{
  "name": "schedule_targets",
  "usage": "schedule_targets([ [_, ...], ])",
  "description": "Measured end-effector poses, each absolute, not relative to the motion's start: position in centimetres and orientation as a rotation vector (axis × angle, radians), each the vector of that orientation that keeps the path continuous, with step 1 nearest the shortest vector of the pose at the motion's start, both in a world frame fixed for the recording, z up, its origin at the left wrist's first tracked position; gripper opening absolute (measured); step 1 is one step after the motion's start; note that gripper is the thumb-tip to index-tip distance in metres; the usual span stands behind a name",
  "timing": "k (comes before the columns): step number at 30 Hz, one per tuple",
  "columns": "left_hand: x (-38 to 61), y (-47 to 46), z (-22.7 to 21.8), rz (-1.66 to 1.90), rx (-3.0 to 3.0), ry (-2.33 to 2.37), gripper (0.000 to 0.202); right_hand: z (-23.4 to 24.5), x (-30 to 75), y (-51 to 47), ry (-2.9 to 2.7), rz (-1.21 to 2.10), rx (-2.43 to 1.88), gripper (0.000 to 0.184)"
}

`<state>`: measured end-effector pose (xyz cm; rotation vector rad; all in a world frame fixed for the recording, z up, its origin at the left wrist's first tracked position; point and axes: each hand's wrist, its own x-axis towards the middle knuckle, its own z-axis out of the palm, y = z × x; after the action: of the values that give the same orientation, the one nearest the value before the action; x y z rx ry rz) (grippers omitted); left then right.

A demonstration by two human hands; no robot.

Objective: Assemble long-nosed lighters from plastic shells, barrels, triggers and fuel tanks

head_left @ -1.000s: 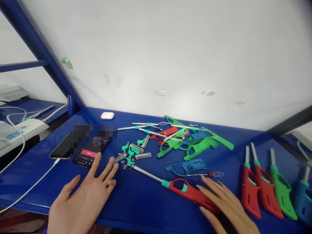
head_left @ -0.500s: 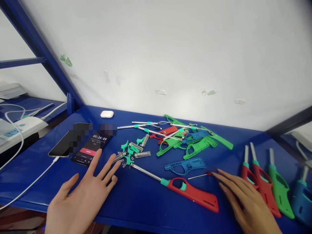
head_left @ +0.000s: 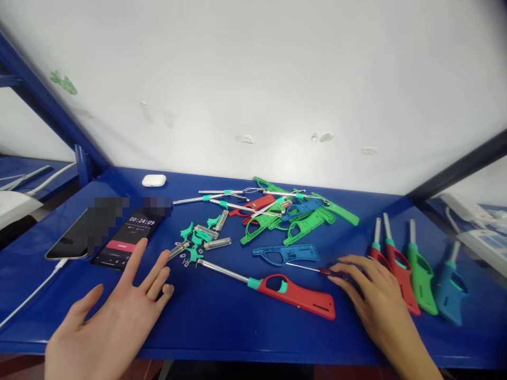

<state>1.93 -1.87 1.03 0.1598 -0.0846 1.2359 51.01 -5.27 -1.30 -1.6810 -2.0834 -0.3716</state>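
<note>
My left hand (head_left: 114, 311) hovers open over the blue table (head_left: 222, 316), fingers spread, just in front of a phone (head_left: 124, 240) that shows a timer. My right hand (head_left: 376, 301) lies on the table with its fingers curled over the red handle of a small screwdriver (head_left: 312, 269); the thin shaft sticks out to the left. A red long-nosed lighter (head_left: 293, 293) lies between my hands. A blue lighter shell half (head_left: 287, 254) rests just behind it.
A heap of green, red and blue shell halves with metal tubes (head_left: 285, 214) sits mid-table. Small teal parts (head_left: 196, 237) lie left of it. Several finished lighters (head_left: 412, 269) line up on the right. An earbud case (head_left: 154, 180) and a second phone (head_left: 73, 240) with cable are at left.
My right hand slid off the red lighter's handle to the right and came down on the small screwdriver. The view shifted right. My left hand stayed open.
</note>
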Motion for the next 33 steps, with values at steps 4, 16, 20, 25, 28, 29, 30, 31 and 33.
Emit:
schedule_targets([
  [4, 2.1, -1.6, 1.4, 1.221, 0.181, -0.054, 0.072, -1.7, 50.4, -5.7, -2.120, -0.395, -1.637, 0.031],
  [16, 2.0, -1.8, 1.8, 1.299, 0.232, 0.114, 0.066, -2.5, 52.7, -5.9, -2.192, -0.523, -1.445, 0.028],
  [20, 1.9, -1.7, 1.8, 1.298, 0.221, 0.136, 0.069, -2.8, 52.9, -6.1, -2.200, -0.533, -1.448, 0.030],
  [25, 1.9, -1.7, 1.7, 1.307, 0.215, 0.135, 0.072, -3.4, 53.8, -6.3, -2.212, -0.527, -1.449, 0.029],
  [28, 2.0, -1.8, 1.6, 1.324, 0.203, 0.131, 0.074, -3.7, 54.0, -6.4, -2.197, -0.515, -1.465, 0.030],
  [29, 2.1, -1.8, 1.6, 1.330, 0.199, 0.132, 0.075, -3.7, 53.9, -6.5, -2.192, -0.509, -1.470, 0.030],
  [30, 2.1, -1.8, 1.6, 1.336, 0.196, 0.134, 0.077, -3.7, 53.9, -6.5, -2.189, -0.501, -1.474, 0.031],
  [31, 2.1, -1.8, 1.5, 1.339, 0.192, 0.137, 0.078, -3.6, 53.8, -6.5, -2.186, -0.495, -1.475, 0.031],
  [33, 2.2, -1.7, 1.4, 1.340, 0.188, 0.141, 0.080, -3.4, 53.6, -6.4, -2.187, -0.479, -1.474, 0.031],
])
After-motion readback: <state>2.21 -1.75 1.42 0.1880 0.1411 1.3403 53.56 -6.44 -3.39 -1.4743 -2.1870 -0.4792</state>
